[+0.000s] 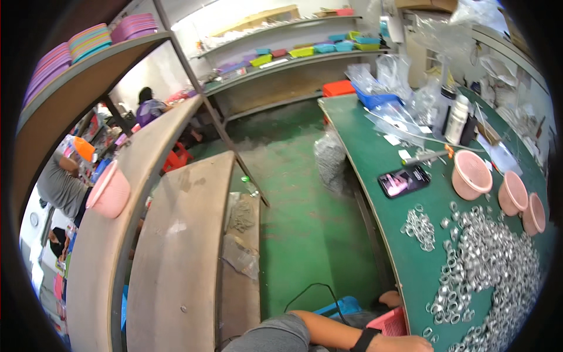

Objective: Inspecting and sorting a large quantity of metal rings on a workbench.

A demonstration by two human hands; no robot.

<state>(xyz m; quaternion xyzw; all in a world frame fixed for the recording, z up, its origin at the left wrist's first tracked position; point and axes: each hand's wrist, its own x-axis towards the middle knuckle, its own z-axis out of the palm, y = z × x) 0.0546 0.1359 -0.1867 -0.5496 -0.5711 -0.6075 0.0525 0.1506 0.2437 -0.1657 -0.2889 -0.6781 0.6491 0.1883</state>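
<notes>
My left hand reaches in at the lower edge, a black band round its wrist. It is at the near edge of the green worktable; its fingers are cut off by the frame, so what they hold is hidden. A pink basket sits just beyond that hand, below the table edge. To its right spreads a large heap of silvery metal rings, with a smaller cluster of rings farther up the table. My right hand is out of view.
Three pink cups or baskets stand behind the heap, near a phone with a lit screen. Bottles and plastic bags fill the far end. Wooden shelves run along the left, with people beyond them.
</notes>
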